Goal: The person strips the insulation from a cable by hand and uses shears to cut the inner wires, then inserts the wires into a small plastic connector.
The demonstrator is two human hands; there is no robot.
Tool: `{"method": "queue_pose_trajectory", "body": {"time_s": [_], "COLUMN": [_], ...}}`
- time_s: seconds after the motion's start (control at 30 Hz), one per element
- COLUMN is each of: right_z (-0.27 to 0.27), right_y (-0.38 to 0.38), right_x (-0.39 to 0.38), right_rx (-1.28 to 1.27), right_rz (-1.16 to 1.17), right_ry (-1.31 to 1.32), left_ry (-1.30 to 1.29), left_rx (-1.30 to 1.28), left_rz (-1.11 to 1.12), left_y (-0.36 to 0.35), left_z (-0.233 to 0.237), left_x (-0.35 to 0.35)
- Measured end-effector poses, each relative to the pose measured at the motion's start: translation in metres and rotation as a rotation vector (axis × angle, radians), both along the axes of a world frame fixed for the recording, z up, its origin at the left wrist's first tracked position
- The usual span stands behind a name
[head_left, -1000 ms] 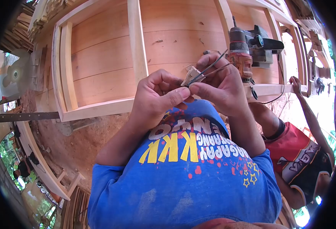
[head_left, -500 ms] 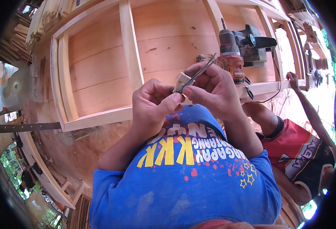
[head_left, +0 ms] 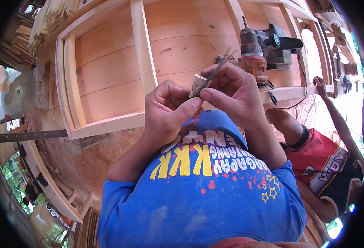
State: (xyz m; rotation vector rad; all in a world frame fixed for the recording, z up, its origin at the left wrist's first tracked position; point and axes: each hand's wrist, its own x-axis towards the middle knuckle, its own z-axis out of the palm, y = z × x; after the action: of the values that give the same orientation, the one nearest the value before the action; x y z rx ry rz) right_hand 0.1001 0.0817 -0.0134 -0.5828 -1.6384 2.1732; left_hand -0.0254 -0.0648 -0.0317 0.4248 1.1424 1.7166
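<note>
In front of my chest, both hands meet around a small pale, box-like piece [head_left: 198,84]. My left hand [head_left: 168,108] is closed on its lower end, thumb against fingertips. My right hand [head_left: 235,94] pinches a few thin dark strands [head_left: 217,71], which look like wire and slant up past the piece. The strands' upper ends are blurred. My fingers hide where the strands meet the piece.
A wooden frame with a boarded panel [head_left: 107,66] lies ahead. On it rest a cordless drill [head_left: 253,53] and a dark power tool [head_left: 279,45] with a cord. At right, another person in a red and black shirt [head_left: 322,161] has a hand [head_left: 319,84] at the frame.
Both hands stay together on the small piece, with the fingers shifting slightly. The strands' upper ends have moved up and blurred. The whole view has shifted a little.
</note>
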Motion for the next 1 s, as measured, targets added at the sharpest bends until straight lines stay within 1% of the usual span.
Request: {"method": "queue_pose_trajectory", "body": {"time_s": [0.17, 0.27, 0.57, 0.77, 1.0], "right_z": [0.0054, 0.0042, 0.0068, 0.0039, 0.0021], "right_y": [0.001, 0.0038, 0.002, 0.0008, 0.0007], "right_x": [0.0014, 0.0027, 0.0031, 0.0031, 0.0033], "right_rx": [-0.05, 0.005, 0.012, 0.021, 0.066], "right_rz": [0.005, 0.036, 0.011, -0.008, -0.023], "right_ry": [0.005, -0.03, -0.055, -0.028, -0.033], "left_ry": [-0.004, -0.024, -0.026, -0.035, -0.033], "left_rx": [0.007, 0.024, 0.066, 0.025, 0.037], "left_rz": [0.042, 0.04, 0.036, 0.03, 0.023], "left_y": [0.0005, -0.0003, 0.0008, 0.0018, 0.002], "left_z": [-0.0016, -0.0024, -0.0059, -0.0047, -0.0087], "left_x": [0.001, 0.0023, 0.002, 0.0012, 0.0015]}}
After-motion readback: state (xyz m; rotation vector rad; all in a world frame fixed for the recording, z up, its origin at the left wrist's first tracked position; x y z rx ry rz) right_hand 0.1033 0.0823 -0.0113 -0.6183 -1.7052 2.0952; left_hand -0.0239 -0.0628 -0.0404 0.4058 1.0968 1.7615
